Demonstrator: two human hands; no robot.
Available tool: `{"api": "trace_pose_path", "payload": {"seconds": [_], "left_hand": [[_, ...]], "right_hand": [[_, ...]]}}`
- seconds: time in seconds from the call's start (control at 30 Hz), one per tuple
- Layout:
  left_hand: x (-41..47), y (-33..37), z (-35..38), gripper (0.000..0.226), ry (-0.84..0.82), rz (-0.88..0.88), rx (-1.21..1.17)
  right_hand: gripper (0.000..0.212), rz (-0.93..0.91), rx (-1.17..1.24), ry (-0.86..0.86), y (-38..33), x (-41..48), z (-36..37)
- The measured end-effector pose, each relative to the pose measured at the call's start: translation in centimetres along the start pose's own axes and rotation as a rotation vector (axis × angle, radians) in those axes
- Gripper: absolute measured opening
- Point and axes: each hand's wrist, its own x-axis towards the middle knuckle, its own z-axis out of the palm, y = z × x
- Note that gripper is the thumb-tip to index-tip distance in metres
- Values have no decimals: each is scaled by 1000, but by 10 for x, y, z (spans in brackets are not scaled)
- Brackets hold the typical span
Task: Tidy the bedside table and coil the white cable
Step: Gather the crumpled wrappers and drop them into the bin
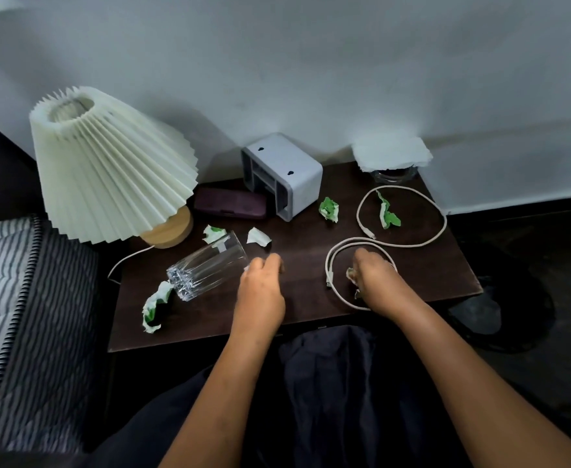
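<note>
While the white cable (409, 228) lay in two loose loops across the right half of the tabletop (297, 319), the clearing of litter looked to be the step in hand. The right hand (372, 275) was closed on a crumpled paper scrap (351, 274) inside the near loop. The left hand (260, 278) reached toward the mouth of a glass (206, 268) lying on its side, fingers curled beside the rim; whether they gripped it could not be told. More green-and-white scraps sat near the lamp (108, 163), by the grey box (282, 175) and inside the far loop. Next, the glass probably needed standing upright and the scraps gathering before coiling.
</note>
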Motion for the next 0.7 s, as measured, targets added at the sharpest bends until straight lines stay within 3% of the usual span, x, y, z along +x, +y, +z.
{"api": "trace_pose_path", "payload": {"seconds": [0.13,0.27,0.4,0.57,0.7], "left_hand": [[-5,-2,-3,54,3,-64,135],[-9,-1,1,49,-31,-160,193],[-6,-5,0,28,-45,-202,172],[-2,-4,2,23,-24,-188,180],[3,2,1,20,46,-141,144]], "right_hand": [[22,47,253,162,-1,3,-13],[5,90,363,294,2,9,-20],[14,116,289,281,6,11,-24],[19,139,231,312,7,18,-28],[20,106,42,426,18,29,-34]]}}
